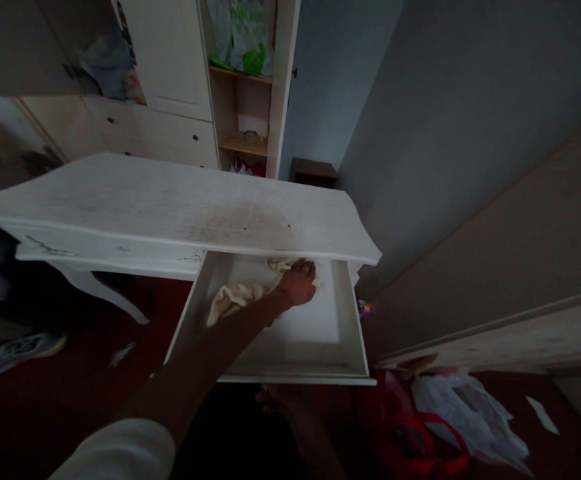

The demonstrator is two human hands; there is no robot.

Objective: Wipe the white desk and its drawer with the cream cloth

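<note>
My left hand [300,283] reaches into the pulled-out drawer [320,372] of a white table [140,193]. Its fingers are curled on a cream cloth [237,295], pressing it against the drawer's bottom near the back. The cloth trails crumpled to the left, partly behind my forearm. Below the drawer's front edge, in shadow, is my right hand [273,400]. Its fingers are close to the underside of the drawer front, and too dark to show whether they grip anything. A brownish stain [240,223] marks the tabletop above the drawer.
White cabinets [170,60] and open shelves with plastic bags [250,40] stand behind the table. On the red floor to the right lie a red bag [400,427] and a white plastic bag [470,413]. A shoe [20,353] is at the left; a wall [445,200] runs along the right.
</note>
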